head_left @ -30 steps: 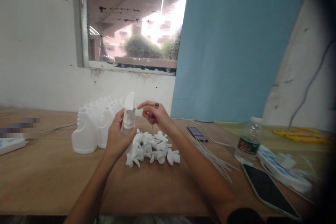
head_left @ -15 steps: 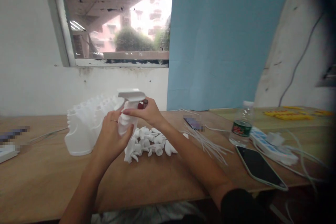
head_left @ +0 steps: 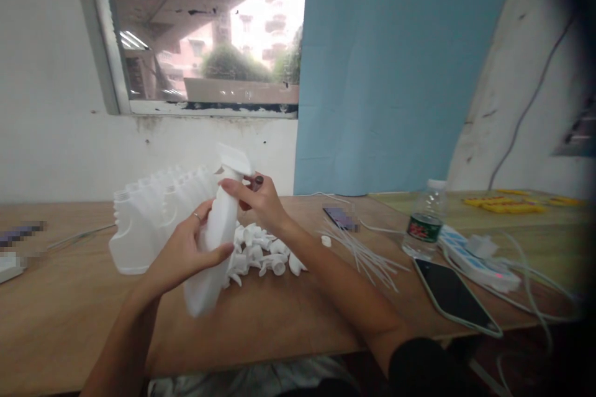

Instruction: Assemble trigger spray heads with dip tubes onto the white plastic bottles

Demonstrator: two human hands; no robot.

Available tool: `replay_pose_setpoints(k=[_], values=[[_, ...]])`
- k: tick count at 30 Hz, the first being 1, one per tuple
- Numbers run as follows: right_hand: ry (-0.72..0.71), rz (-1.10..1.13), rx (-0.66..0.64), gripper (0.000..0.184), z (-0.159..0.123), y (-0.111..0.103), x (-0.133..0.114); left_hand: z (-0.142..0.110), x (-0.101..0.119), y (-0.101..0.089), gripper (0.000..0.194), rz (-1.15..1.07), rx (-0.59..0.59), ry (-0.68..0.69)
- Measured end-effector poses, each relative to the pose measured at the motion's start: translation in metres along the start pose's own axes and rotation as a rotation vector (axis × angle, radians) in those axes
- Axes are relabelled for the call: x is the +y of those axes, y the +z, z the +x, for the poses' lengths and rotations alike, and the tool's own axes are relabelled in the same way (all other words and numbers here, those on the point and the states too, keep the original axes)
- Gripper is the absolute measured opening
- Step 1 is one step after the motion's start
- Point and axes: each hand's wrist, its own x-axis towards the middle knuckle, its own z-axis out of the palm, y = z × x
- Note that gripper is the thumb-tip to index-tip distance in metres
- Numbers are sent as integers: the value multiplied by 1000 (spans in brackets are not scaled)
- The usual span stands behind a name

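A white plastic spray bottle (head_left: 212, 273) with a trigger sprayer head (head_left: 234, 159) on top is tilted above the table. My left hand (head_left: 186, 254) is wrapped around the bottle's body from the left, thumb across its front. At the neck, just under the sprayer head, my right hand (head_left: 258, 198) is closed with its thumb against the bottle. A small dark, rounded thing (head_left: 257, 182) shows by the right fingers; its kind I cannot make out. Behind the hands lies a pile of white sprayer heads (head_left: 261, 251).
Several white bottles without heads (head_left: 133, 242) stand in rows at left. To the right are white tubes (head_left: 363, 251), a clear water bottle (head_left: 423, 223), a phone (head_left: 456, 298) and a power strip (head_left: 479, 263) with cables. Yellow items (head_left: 505, 203) lie farther back.
The spray bottle has swung so that its base now points down and toward me, showing its full body. My left hand has moved slightly left and down; the right stays at the neck.
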Motion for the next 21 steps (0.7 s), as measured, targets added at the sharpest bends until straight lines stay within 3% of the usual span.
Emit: replay_pose_setpoints(k=[2,4,12,16,19,21], values=[[77,78,-150,37,2,-5,-2,-5,-8,-15,82,-222,-143,-7],[126,137,-256,41,4,-10,-3,-9,-16,-27,77,-305,-248,-13],[81,201,-463,38,8,-31,5,-13,-33,-52,67,-91,-304,30],[132,255,-628,39,7,-32,17,-18,-38,-65,66,-128,-483,22],[172,306,-668,51,6,-27,22,-24,-41,-73,68,-228,-626,-21],[137,335,-613,56,6,-28,18,-30,-42,-78,73,-248,-629,-112]])
